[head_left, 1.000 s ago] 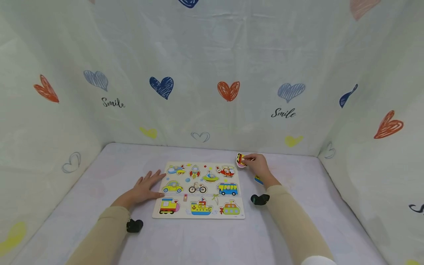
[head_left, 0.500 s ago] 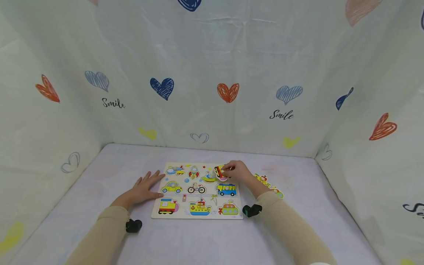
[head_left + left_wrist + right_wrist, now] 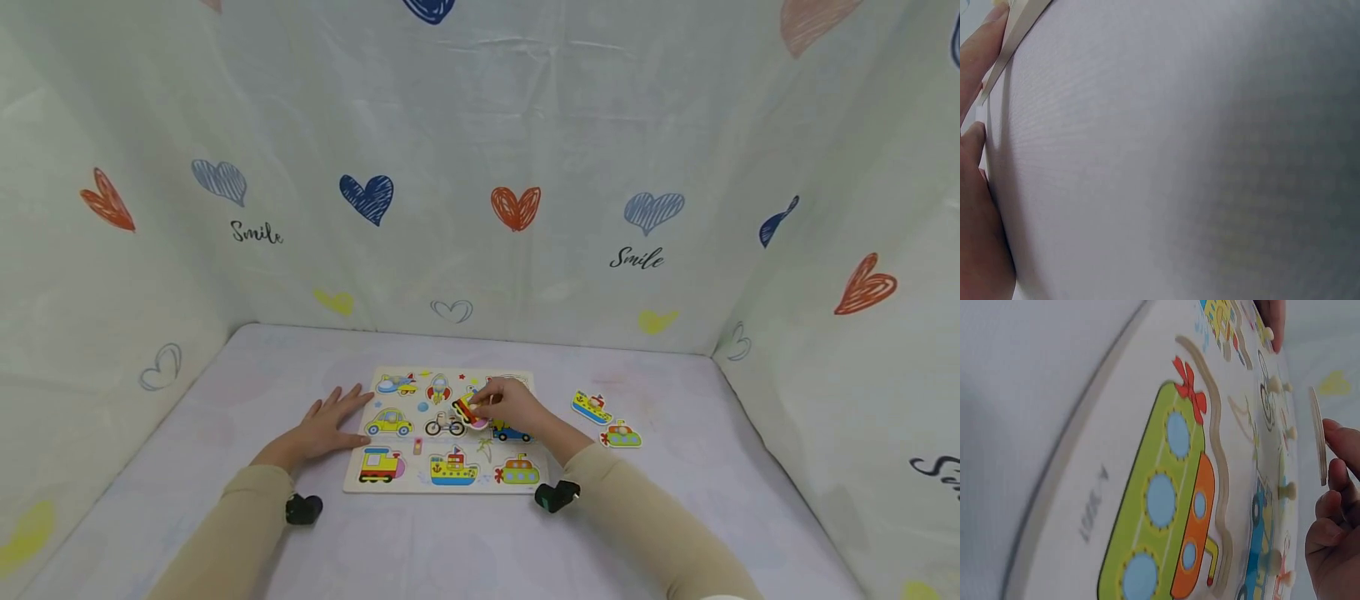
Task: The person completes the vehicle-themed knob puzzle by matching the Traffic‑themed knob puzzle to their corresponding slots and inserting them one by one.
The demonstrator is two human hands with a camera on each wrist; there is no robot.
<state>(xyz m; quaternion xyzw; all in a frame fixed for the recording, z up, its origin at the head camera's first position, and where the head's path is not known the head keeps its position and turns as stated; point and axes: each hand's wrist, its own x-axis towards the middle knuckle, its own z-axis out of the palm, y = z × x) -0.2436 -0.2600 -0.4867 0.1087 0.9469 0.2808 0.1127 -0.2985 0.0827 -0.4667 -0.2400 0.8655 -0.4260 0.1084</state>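
1. In the head view, the right hand [image 3: 513,404] pinches a train piece [image 3: 465,410] between thumb and fingers, mid-frame over the puzzle board [image 3: 416,482], beside the bicycle [image 3: 445,425].
2. The left hand [image 3: 318,429] lies left of centre with its fingers spread, holding nothing; fingertips and thumb touch the board's left edge.
3. Only the head view shows the loose ship piece [image 3: 592,407] and submarine piece [image 3: 621,434], right of the board.
4. The right wrist view alone shows the train piece edge-on at right, raised off the board; its printed face is out of sight there. Pegs [image 3: 1288,490] stand out, and a submarine picture [image 3: 1154,506] fills the centre.
5. The left wrist view is mostly blurred tablecloth [image 3: 1110,156]; the hand is cut off at the left edge.
6. In the head view, the right hand hides parts of the bus [image 3: 512,432] and the helicopter spot.
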